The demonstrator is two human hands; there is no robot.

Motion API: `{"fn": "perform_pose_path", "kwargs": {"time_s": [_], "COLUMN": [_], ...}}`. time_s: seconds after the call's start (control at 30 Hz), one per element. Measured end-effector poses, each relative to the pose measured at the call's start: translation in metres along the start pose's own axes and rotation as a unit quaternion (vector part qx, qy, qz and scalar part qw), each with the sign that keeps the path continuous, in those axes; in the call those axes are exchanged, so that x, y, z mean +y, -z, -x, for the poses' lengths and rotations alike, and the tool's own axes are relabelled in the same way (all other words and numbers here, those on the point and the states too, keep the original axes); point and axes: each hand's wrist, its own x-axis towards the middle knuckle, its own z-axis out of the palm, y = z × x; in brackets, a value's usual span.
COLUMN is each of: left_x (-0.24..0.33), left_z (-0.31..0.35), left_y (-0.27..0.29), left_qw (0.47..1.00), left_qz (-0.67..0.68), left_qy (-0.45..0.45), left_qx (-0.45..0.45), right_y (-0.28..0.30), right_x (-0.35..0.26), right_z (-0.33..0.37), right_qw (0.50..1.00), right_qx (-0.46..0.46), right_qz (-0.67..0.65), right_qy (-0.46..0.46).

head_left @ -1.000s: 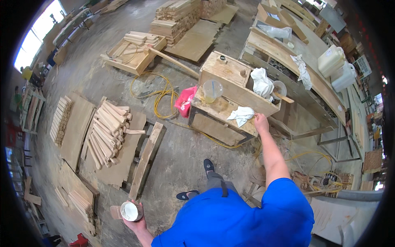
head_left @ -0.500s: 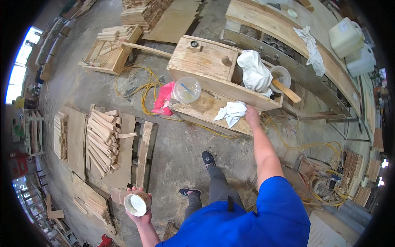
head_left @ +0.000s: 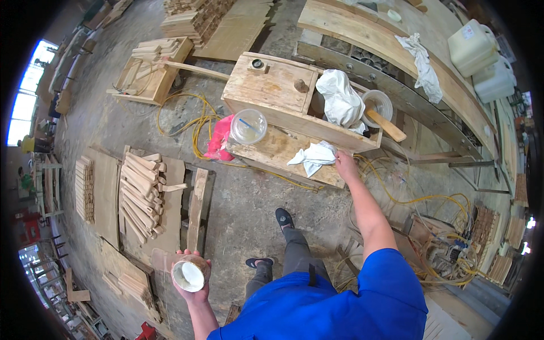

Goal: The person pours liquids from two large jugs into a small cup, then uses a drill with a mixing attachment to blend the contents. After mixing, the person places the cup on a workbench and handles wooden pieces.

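My left hand (head_left: 197, 295), low and left of my body, is wrapped round a brownish cup (head_left: 199, 264) with white material inside. A thin see-through flat piece (head_left: 161, 260) sticks out beside the cup; how it is held is hidden. My right hand (head_left: 345, 165) reaches forward, its fingers closed on the right end of a crumpled white cloth (head_left: 315, 157). The cloth lies on the low wooden ledge (head_left: 272, 148) in front of a wooden box (head_left: 266, 85). A clear plastic tub (head_left: 248, 127) with a blue stick stands at the ledge's left end.
In the box's open part are another white cloth (head_left: 340, 102) and a tub (head_left: 381, 102) with a wooden-handled tool (head_left: 391, 127). Shaped wooden pieces (head_left: 141, 192) lie piled at left. Yellow hoses (head_left: 198, 122) cross the floor. Jugs (head_left: 473, 48) stand far right.
The view has shifted a little. My left hand has tilted the cup slightly. My right hand stays at the cloth's end, and the cloth's folds look slightly different.
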Motion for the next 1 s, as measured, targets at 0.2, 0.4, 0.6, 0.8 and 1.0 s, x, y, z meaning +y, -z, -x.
{"fn": "perform_pose_path", "kwargs": {"time_s": [0.2, 0.4, 0.6, 0.8, 1.0], "left_x": [-0.003, -0.01, -0.001, 0.012, 0.007], "left_z": [0.007, 0.013, 0.015, 0.017, 0.024], "left_y": [0.0, 0.0, 0.014, 0.005, 0.013], "left_qw": [1.0, 0.999, 0.999, 0.995, 0.993], "left_qz": [-0.002, 0.011, 0.015, 0.095, 0.116], "left_qy": [-0.011, -0.018, 0.0, 0.033, 0.021], "left_qx": [0.024, 0.025, 0.033, -0.024, -0.024], "right_y": [-0.004, -0.001, -0.018, -0.029, -0.021], "right_x": [-0.01, -0.019, 0.013, 0.023, -0.006], "right_z": [-0.005, -0.005, -0.007, -0.005, 0.001], "right_qw": [0.999, 0.994, 0.99, 0.998, 0.997], "right_qx": [-0.014, -0.077, -0.118, -0.029, -0.065], "right_qz": [-0.041, -0.037, -0.078, 0.047, 0.048], "right_qy": [-0.025, -0.062, 0.019, -0.007, -0.013]}}
